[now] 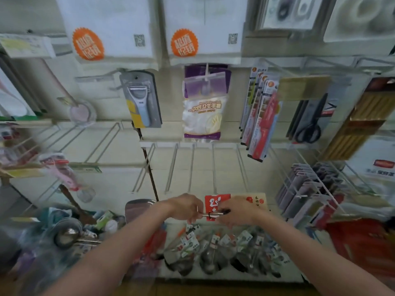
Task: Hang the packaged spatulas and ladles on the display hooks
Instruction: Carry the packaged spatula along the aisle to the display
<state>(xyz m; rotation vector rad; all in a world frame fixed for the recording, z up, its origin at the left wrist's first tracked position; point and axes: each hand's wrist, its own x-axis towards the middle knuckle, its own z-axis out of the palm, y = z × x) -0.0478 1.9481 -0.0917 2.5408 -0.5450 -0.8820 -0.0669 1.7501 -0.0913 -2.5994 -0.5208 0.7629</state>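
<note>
Both my hands meet low in the middle of the view, below a row of bare wire display hooks [192, 165]. My left hand [188, 207] and my right hand [237, 212] both pinch a thin metal utensil handle [213, 214], held level between them in front of a red card [217, 202]. A row of packaged ladles and spoons [213, 253] with small labelled tags hangs below my wrists. The frame is blurred, so the held item's far end is unclear.
A peeler pack [141, 99], a glove bag [203, 110], knife packs [260, 116] and scissors [310, 120] hang above. A heap of loose ladles [68, 233] lies at lower left. Grey packs [310, 189] hang at right, above a red item [359, 242].
</note>
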